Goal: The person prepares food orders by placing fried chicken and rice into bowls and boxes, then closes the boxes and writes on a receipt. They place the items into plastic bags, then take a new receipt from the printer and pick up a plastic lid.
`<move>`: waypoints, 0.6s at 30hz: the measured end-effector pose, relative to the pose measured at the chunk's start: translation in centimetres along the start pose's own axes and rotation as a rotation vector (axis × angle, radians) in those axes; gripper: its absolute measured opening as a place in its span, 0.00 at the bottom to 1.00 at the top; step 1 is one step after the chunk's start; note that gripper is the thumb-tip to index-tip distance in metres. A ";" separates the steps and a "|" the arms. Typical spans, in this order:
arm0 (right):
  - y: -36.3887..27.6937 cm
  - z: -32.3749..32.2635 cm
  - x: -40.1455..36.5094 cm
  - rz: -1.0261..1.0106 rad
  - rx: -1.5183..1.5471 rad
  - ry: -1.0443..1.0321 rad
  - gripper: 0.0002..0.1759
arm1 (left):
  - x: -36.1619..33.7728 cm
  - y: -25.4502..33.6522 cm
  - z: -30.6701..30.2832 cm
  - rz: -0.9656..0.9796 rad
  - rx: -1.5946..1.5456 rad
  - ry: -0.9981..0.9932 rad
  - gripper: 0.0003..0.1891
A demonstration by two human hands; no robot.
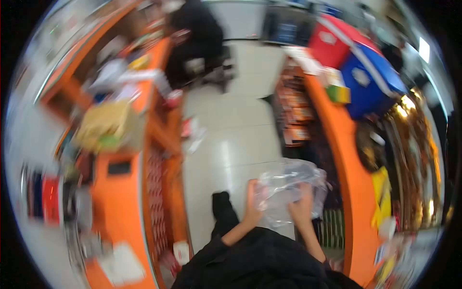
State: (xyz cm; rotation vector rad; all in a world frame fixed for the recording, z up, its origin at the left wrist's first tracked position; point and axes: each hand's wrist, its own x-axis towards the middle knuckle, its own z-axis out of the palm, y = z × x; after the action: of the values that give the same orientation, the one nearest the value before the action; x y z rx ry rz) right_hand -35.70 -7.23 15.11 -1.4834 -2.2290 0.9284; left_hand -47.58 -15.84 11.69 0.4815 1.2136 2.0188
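Observation:
A crumpled clear plastic bag [281,185] spans the space between my two hands, in front of my dark clothing. My left hand [252,204] grips its left edge, fingers pointing forward. At the bag's right side, my right hand [302,206] is closed on the plastic, with some fingers hidden behind its folds. The bag looks see-through, and I cannot make out anything inside it. Blur softens both hands.
Orange counters [120,202] run along the left, bearing a cardboard box [107,124]. On the right, another orange counter [339,139] carries red [329,41] and blue [368,79] cooler-like boxes. A person in dark clothes [195,36] sits ahead, beside the tiled aisle [240,111].

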 end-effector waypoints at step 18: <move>8.9 -15.1 10.7 0.406 -0.506 0.789 0.30 | 18.3 -12.5 22.9 -0.411 -0.120 -0.585 0.16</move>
State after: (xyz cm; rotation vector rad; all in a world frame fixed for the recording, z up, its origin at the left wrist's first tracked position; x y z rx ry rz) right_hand -25.25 9.88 19.39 -2.0860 -1.6376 -0.1956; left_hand -40.54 15.27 11.09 0.6451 0.7503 1.4462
